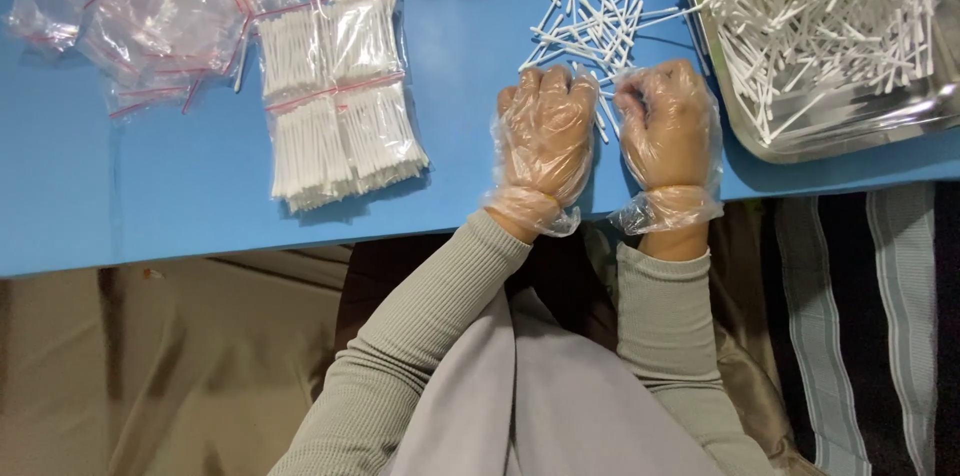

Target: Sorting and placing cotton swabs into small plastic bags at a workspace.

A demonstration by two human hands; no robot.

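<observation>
Both my hands wear thin clear plastic gloves and rest curled on the blue table [150, 196]. My left hand [545, 136] and my right hand [670, 131] sit side by side with fingers bent over the near edge of a loose pile of white cotton swabs [590, 21]. A few swabs poke out between the two hands; whether either hand grips them is hidden by the curled fingers.
A metal tray [850, 121] heaped with white swabs stands at the right. Filled clear bags of swabs [335, 101] lie left of my hands, with empty red-striped zip bags [150, 16] at the far left. The table's front edge runs just below my wrists.
</observation>
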